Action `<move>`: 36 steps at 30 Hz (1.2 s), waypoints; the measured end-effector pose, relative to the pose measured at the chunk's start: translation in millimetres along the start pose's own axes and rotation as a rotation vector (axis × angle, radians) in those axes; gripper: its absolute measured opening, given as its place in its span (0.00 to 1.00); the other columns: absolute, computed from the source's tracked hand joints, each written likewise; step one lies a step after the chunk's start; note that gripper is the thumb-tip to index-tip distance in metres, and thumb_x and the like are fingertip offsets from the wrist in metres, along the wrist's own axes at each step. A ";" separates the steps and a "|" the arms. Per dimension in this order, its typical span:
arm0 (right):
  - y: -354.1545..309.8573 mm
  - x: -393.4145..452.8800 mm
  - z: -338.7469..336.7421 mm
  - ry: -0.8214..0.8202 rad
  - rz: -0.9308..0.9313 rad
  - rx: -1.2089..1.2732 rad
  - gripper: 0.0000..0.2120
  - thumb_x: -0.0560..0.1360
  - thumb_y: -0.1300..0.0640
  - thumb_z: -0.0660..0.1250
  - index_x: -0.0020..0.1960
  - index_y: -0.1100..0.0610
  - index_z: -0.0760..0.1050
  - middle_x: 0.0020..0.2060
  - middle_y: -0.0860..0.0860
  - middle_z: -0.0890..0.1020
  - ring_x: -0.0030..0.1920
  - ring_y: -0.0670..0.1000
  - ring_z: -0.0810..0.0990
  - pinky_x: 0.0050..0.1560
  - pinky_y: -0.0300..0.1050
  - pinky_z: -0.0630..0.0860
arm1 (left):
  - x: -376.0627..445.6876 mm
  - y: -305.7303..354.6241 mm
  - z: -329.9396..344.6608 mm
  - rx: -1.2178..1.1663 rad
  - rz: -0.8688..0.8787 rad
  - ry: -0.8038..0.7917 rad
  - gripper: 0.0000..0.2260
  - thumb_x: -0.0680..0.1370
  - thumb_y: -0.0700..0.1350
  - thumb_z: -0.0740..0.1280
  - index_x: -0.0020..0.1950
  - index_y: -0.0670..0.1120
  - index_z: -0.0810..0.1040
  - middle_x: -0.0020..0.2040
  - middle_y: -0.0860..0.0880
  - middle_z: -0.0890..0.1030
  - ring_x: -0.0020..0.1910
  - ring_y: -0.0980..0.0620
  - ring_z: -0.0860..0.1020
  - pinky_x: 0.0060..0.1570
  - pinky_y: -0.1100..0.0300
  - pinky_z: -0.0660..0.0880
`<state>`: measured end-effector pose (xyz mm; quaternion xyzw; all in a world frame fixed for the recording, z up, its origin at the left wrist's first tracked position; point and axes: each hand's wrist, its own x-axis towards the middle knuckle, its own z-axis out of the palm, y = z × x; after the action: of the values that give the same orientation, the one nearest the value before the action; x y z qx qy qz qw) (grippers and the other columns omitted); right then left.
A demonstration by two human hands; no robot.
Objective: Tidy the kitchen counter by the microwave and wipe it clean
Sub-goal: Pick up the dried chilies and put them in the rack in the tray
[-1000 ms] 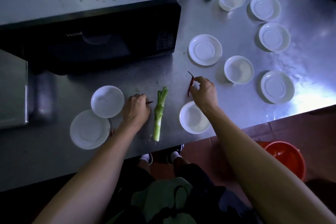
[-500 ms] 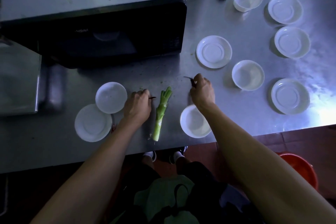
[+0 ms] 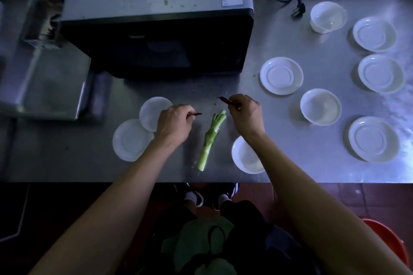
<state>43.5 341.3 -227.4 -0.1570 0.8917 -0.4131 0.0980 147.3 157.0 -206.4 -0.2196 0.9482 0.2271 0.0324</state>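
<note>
On the steel counter (image 3: 290, 163) in front of the black microwave (image 3: 161, 47) lies a green vegetable stalk (image 3: 211, 138), its leafy end pointing away from me. My left hand (image 3: 173, 126) sits just left of the stalk and pinches a small dark red chili (image 3: 197, 114) whose tip pokes out to the right. My right hand (image 3: 245, 116) hovers right of the stalk's top and grips another red chili (image 3: 225, 101), its tip sticking out to the upper left. Food crumbs dot the microwave's top.
Two white saucers (image 3: 130, 140) overlap by my left hand; a white bowl (image 3: 243, 158) sits under my right wrist. Several more saucers and bowls (image 3: 320, 107) spread across the right side. A plug and cable (image 3: 298, 10) lie behind. A steel container (image 3: 44, 73) stands left, a red bucket (image 3: 388, 243) on the floor.
My right hand has moved left toward the stalk's top, carrying its chili. My left hand keeps its chili and has barely shifted. The view has tilted, showing more of the microwave top.
</note>
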 end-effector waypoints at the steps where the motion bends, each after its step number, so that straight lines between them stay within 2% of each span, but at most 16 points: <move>1: -6.1 -0.5 3.1 -0.006 -0.014 0.014 0.08 0.73 0.65 0.67 0.51 0.60 0.82 0.42 0.55 0.83 0.43 0.56 0.80 0.45 0.50 0.76 | -4.1 -4.5 -6.6 -0.010 0.006 0.010 0.05 0.79 0.45 0.69 0.52 0.49 0.83 0.47 0.51 0.85 0.46 0.49 0.82 0.47 0.52 0.78; 3: -21.1 -2.3 11.2 -0.043 -0.045 0.026 0.10 0.73 0.65 0.68 0.53 0.60 0.83 0.46 0.55 0.84 0.47 0.56 0.81 0.49 0.49 0.77 | -12.5 -17.3 -19.7 -0.026 0.011 0.043 0.05 0.78 0.44 0.69 0.51 0.49 0.84 0.46 0.52 0.85 0.46 0.50 0.82 0.46 0.53 0.77; 8: -71.2 -13.5 45.5 -0.133 -0.135 -0.007 0.11 0.74 0.65 0.68 0.55 0.60 0.83 0.49 0.55 0.85 0.50 0.55 0.82 0.51 0.45 0.77 | -39.1 -69.2 -49.3 -0.041 -0.034 0.121 0.04 0.77 0.45 0.69 0.50 0.49 0.84 0.46 0.51 0.85 0.45 0.48 0.81 0.45 0.51 0.77; 11: -105.2 -27.6 75.2 -0.151 -0.212 -0.014 0.09 0.74 0.65 0.67 0.51 0.59 0.84 0.46 0.54 0.85 0.46 0.55 0.82 0.46 0.46 0.77 | -63.5 -110.7 -69.5 -0.054 -0.085 0.163 0.04 0.77 0.45 0.69 0.48 0.52 0.84 0.44 0.53 0.84 0.43 0.49 0.80 0.43 0.54 0.75; 13: -128.4 -39.5 100.0 -0.188 -0.246 -0.040 0.09 0.74 0.65 0.66 0.51 0.60 0.83 0.47 0.55 0.85 0.46 0.55 0.82 0.46 0.46 0.77 | -83.7 -141.5 -83.9 -0.069 -0.112 0.185 0.04 0.76 0.45 0.70 0.48 0.52 0.84 0.44 0.53 0.83 0.42 0.50 0.79 0.41 0.55 0.74; 17: -180.7 -69.5 152.2 -0.232 -0.307 -0.056 0.10 0.75 0.66 0.65 0.52 0.59 0.84 0.47 0.54 0.86 0.47 0.53 0.81 0.45 0.36 0.70 | -125.6 -210.3 -114.2 -0.101 -0.163 0.232 0.03 0.76 0.45 0.70 0.48 0.51 0.84 0.43 0.52 0.83 0.43 0.47 0.79 0.40 0.56 0.73; 21: -239.3 -102.6 200.4 -0.266 -0.395 -0.055 0.10 0.77 0.65 0.65 0.53 0.58 0.84 0.49 0.51 0.86 0.49 0.52 0.82 0.47 0.38 0.73 | -167.3 -274.5 -148.0 -0.108 -0.173 0.293 0.04 0.77 0.47 0.69 0.49 0.49 0.83 0.44 0.51 0.83 0.44 0.46 0.80 0.43 0.51 0.76; 25: -293.2 -128.2 234.7 -0.254 -0.479 -0.050 0.10 0.76 0.64 0.67 0.55 0.57 0.83 0.49 0.54 0.85 0.50 0.54 0.82 0.53 0.49 0.77 | -195.7 -323.9 -183.3 -0.084 -0.171 0.326 0.06 0.78 0.47 0.69 0.51 0.47 0.83 0.47 0.49 0.83 0.46 0.45 0.80 0.45 0.49 0.77; 31: -345.8 -143.5 262.3 -0.214 -0.589 -0.002 0.11 0.73 0.68 0.69 0.52 0.57 0.84 0.45 0.51 0.85 0.45 0.50 0.82 0.46 0.33 0.72 | -209.2 -366.8 -219.0 -0.088 -0.181 0.377 0.05 0.78 0.46 0.69 0.51 0.48 0.83 0.45 0.47 0.83 0.45 0.44 0.80 0.45 0.48 0.77; 36: -359.3 -128.9 281.7 -0.236 -0.571 -0.019 0.10 0.74 0.68 0.68 0.52 0.59 0.84 0.46 0.52 0.85 0.46 0.52 0.82 0.49 0.45 0.78 | -196.7 -389.1 -224.0 -0.138 -0.192 0.372 0.05 0.77 0.45 0.69 0.51 0.48 0.83 0.45 0.47 0.82 0.45 0.44 0.79 0.46 0.48 0.77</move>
<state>320.9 -30.0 -126.0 -0.4491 0.7977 -0.3947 0.0793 501.0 -175.1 -136.4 -0.3487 0.8948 0.2429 -0.1369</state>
